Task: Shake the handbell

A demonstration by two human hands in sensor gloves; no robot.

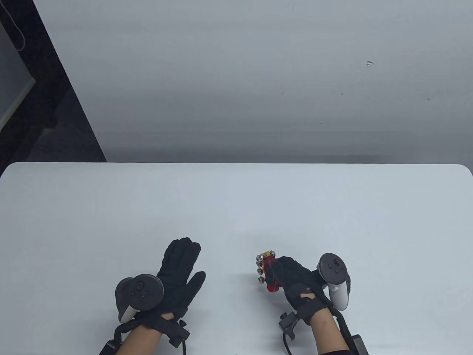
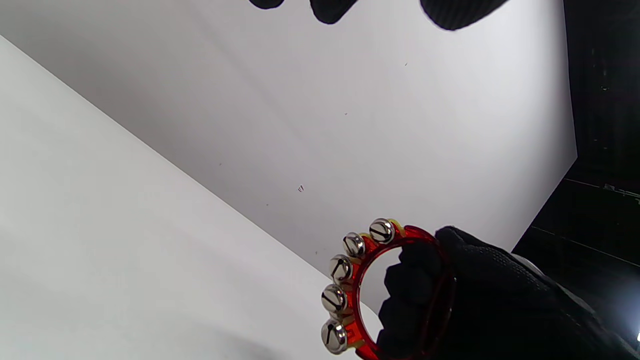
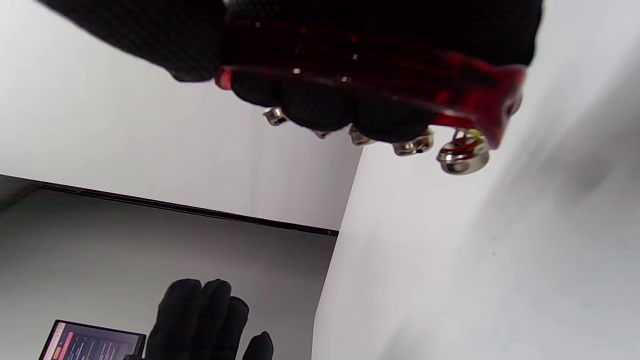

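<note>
The handbell is a red plastic ring with several silver jingle bells on its outer edge. My right hand grips its handle side, fingers curled through the ring, holding it near the table's front edge. In the left wrist view the handbell stands on edge in my right hand. In the right wrist view the red handle lies under my fingers, bells hanging below. My left hand is open and flat, fingers stretched out, empty, to the left of the bell; it also shows in the right wrist view.
The white table stretches back to a grey wall. A dark floor strip lies at the far left. A lit screen shows at the bottom left of the right wrist view.
</note>
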